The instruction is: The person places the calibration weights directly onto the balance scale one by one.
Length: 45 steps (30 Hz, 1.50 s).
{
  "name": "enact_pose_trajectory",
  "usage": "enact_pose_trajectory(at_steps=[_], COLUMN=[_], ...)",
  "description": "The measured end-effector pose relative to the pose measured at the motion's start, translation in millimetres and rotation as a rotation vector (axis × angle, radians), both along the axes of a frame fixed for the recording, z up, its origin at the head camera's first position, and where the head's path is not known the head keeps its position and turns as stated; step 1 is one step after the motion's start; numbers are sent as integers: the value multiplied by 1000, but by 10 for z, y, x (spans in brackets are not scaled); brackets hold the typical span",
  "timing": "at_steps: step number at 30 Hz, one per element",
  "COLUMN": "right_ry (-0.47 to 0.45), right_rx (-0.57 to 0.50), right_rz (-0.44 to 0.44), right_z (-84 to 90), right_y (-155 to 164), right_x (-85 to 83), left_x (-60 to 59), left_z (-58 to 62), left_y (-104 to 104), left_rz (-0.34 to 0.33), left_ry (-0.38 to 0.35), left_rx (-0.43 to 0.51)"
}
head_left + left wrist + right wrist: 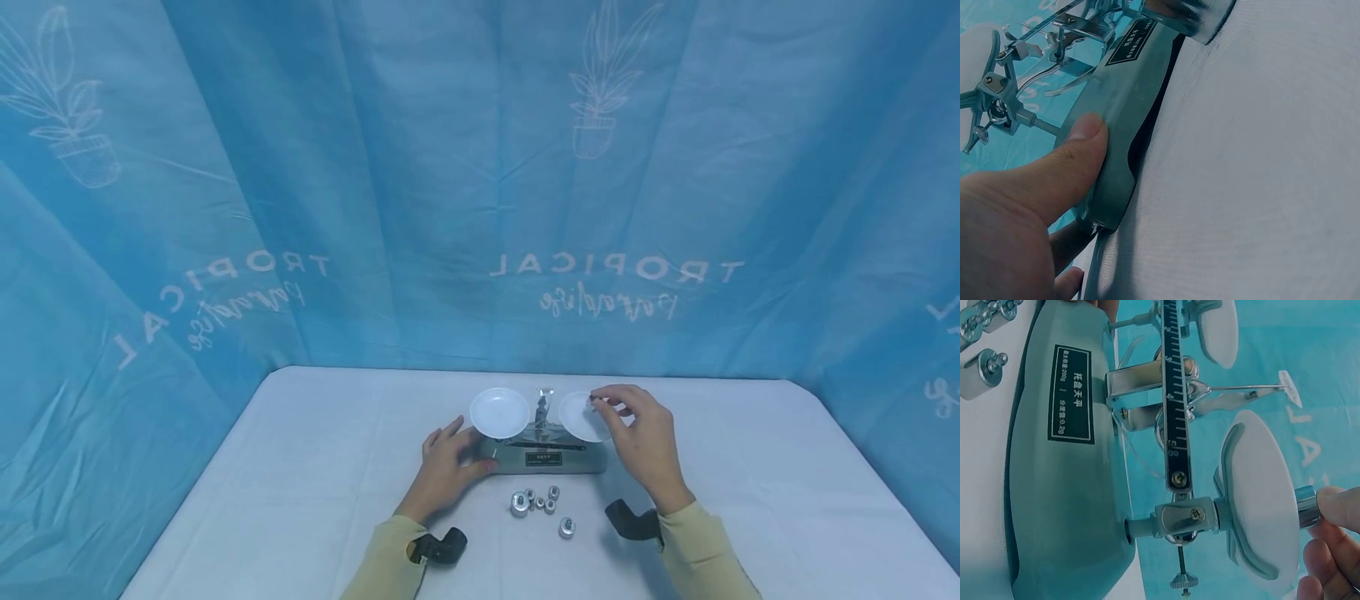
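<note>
A grey-green pan balance (585, 461) stands on the table, its label facing front. My left hand (444, 471) holds the left end of its base; in the left wrist view the thumb (1088, 140) presses the front face, with other fingers behind the end. Above the right white pan (576, 417), my right hand (645, 442) pinches a small metal weight (1307, 507) between thumb and fingers. In the right wrist view the weight is at the pan's upper face; whether it bears on the pan I cannot tell. The left pan (499, 413) holds nothing.
Several metal weights stand in front of the balance, among them a larger weight (520, 504) at the left and a separate weight (567, 527) nearer me. Black curved mounts (632, 521) sit at both wrists. A blue printed curtain (450, 208) hangs behind the white table (300, 467).
</note>
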State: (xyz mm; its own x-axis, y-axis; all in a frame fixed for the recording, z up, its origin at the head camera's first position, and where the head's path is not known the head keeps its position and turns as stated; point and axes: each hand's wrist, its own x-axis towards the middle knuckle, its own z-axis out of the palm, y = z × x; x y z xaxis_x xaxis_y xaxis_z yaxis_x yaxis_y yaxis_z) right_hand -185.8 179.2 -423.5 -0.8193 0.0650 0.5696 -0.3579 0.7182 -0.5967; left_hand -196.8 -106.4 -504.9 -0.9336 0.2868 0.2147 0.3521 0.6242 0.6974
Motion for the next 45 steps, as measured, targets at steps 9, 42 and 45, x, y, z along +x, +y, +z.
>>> enact_pose_trajectory(at_steps=[9, 42, 45], right_ry=[-28, -99, -92], right_rx=[23, 52, 53], right_rz=[-34, -56, -58], right_z=[-42, -95, -110], right_y=[46, 42, 41], right_x=[-22, -78, -88], left_x=[12, 21, 14], left_z=[-8, 24, 21], left_y=[15, 11, 7], left_rz=[3, 10, 11], left_ry=[-5, -11, -6], left_rx=[-4, -15, -15])
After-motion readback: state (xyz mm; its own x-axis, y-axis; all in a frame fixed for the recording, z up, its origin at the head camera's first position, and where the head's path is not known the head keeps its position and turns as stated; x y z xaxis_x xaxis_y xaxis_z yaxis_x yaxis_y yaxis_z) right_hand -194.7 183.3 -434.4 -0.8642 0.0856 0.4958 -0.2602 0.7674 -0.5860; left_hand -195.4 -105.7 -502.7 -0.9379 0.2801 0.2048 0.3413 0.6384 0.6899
